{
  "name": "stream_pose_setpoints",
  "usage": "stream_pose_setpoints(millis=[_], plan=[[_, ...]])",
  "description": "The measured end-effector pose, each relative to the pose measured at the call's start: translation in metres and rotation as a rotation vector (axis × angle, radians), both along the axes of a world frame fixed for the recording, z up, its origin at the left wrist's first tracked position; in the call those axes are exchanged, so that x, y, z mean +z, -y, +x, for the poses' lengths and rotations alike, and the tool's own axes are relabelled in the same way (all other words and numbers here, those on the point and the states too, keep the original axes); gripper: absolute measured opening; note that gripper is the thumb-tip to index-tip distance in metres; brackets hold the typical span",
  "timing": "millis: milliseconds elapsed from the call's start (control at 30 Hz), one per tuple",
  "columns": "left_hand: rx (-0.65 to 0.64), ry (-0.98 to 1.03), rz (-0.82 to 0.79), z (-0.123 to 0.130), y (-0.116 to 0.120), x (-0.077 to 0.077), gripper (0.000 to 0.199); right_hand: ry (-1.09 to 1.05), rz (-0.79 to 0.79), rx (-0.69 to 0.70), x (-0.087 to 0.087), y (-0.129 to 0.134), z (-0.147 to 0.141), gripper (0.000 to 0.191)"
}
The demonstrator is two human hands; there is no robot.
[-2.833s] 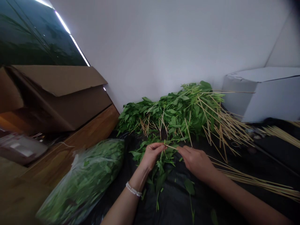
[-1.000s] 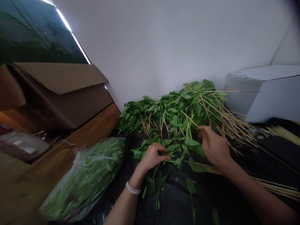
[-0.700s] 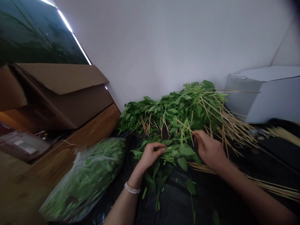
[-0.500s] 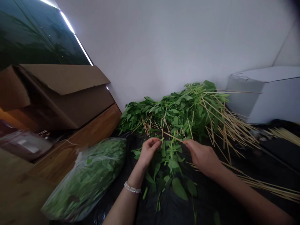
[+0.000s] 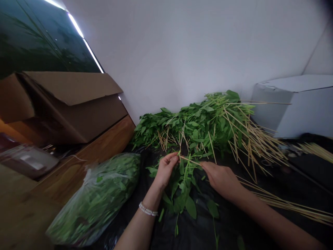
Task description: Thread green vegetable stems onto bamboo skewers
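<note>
My left hand (image 5: pixel 166 168), with a white beaded bracelet on its wrist, is closed in a pinch on a green stem piece (image 5: pixel 179 152). My right hand (image 5: pixel 221 177) pinches a thin wooden skewer (image 5: pixel 191 160), which points left with its tip at my left fingertips. A leafy green sprig (image 5: pixel 185 177) hangs from the skewer between both hands. Whether the tip is inside the stem I cannot tell. Below, loose leaves (image 5: pixel 191 207) and cut stem bits lie on black plastic sheeting (image 5: pixel 194 232).
Against the wall lies a heap of leafy greens (image 5: pixel 192 121), with many skewers (image 5: pixel 256 139) sticking out at right. More loose skewers (image 5: pixel 291 203) lie beside my right forearm. A clear bag of greens (image 5: pixel 101 198) rests at left, near a cardboard box (image 5: pixel 78 104). A white box (image 5: pixel 293 104) stands at right.
My right hand has moved left and slightly down, bringing the skewer's tip to my left fingertips. The hanging sprig has shifted left with it. My left hand has barely moved.
</note>
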State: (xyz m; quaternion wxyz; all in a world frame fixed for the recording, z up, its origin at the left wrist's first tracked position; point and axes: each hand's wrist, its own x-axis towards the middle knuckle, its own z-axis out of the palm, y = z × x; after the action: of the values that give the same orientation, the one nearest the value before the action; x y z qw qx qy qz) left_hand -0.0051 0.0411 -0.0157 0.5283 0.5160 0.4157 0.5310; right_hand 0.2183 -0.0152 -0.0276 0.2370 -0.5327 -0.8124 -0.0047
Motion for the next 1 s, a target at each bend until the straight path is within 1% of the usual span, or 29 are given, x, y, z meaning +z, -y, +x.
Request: stream_pose_setpoints(millis=[133, 267, 467, 600, 767, 867, 1000], plan=[[-0.001, 0.043, -0.007, 0.001, 0.000, 0.000, 0.038, 0.001, -0.064, -0.009, 0.003, 0.001, -0.001, 0.036], [0.005, 0.043, 0.000, 0.002, -0.001, 0.000, 0.038, 0.017, -0.090, -0.017, 0.004, 0.002, -0.002, 0.037], [0.023, 0.051, 0.006, 0.003, -0.002, -0.002, 0.039, 0.007, -0.074, -0.013, 0.003, 0.002, -0.003, 0.036], [0.017, 0.064, 0.005, 0.003, -0.002, -0.003, 0.038, -0.004, -0.062, -0.007, -0.002, 0.000, -0.004, 0.035], [-0.011, 0.081, -0.016, 0.005, -0.001, -0.005, 0.035, -0.020, -0.089, -0.004, -0.008, 0.000, -0.006, 0.034], [-0.022, 0.094, -0.030, 0.008, 0.001, -0.005, 0.035, -0.053, -0.071, 0.011, -0.008, 0.000, -0.007, 0.033], [0.004, 0.138, -0.058, 0.008, 0.001, -0.004, 0.034, -0.096, -0.060, 0.028, -0.006, 0.001, -0.007, 0.033]])
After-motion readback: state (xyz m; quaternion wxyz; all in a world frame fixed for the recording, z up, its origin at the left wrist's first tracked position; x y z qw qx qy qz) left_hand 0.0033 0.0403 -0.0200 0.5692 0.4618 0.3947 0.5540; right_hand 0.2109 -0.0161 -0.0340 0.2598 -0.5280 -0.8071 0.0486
